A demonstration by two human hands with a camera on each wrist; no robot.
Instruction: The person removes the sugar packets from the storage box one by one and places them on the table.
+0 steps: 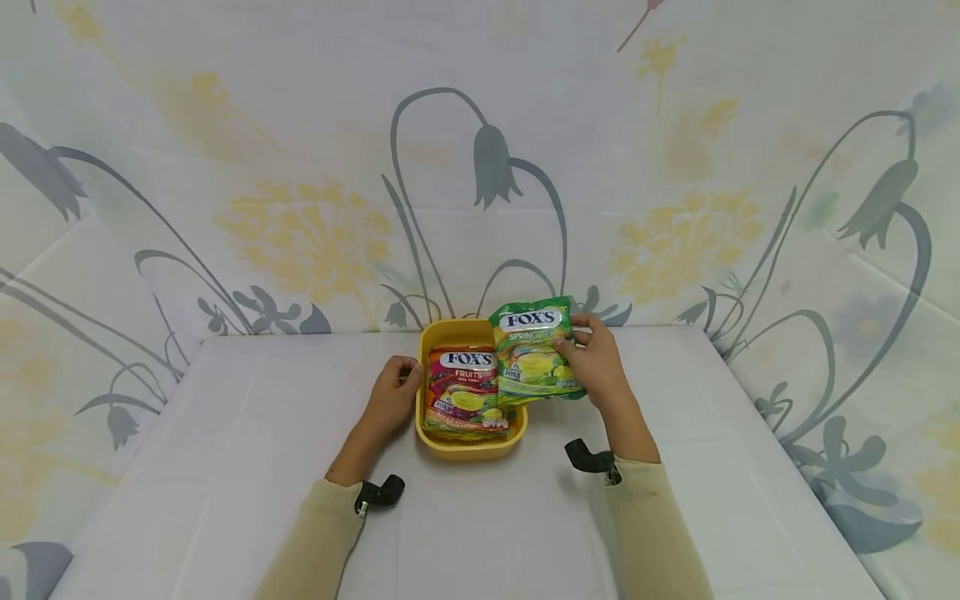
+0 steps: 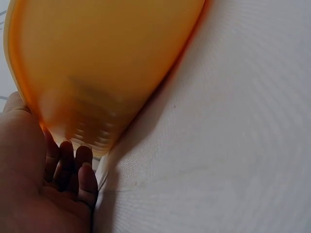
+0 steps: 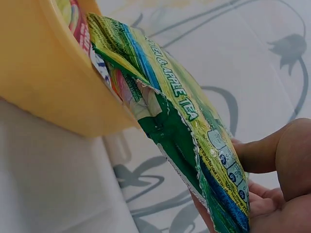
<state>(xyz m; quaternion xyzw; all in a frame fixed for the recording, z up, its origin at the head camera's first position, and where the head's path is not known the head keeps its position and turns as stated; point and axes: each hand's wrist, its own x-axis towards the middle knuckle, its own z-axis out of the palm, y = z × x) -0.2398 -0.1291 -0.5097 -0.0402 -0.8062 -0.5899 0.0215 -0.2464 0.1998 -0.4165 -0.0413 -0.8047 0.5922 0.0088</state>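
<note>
A yellow plastic basket [image 1: 471, 453] stands on the white table. My left hand [image 1: 392, 390] grips its left rim, the thumb by the rim and the fingertips against the outer wall [image 2: 92, 92] in the left wrist view. Inside lies a red candy bag [image 1: 453, 390] marked Fox's Fruits, with green wrapping at its lower edge. My right hand [image 1: 597, 362] pinches a green Fox's Spring Tea candy bag [image 1: 528, 350] by its right side, thumb on the front. That bag is tilted over the basket's right rim and overlaps the red bag; in the right wrist view more wrapper [image 3: 170, 141] shows beneath its front.
A white cloth [image 1: 480, 533] covers the table. Behind it rises a flower-printed backdrop [image 1: 480, 250], close to the basket's far side. Black wrist camera mounts [image 1: 590, 457] stick out from both sleeves.
</note>
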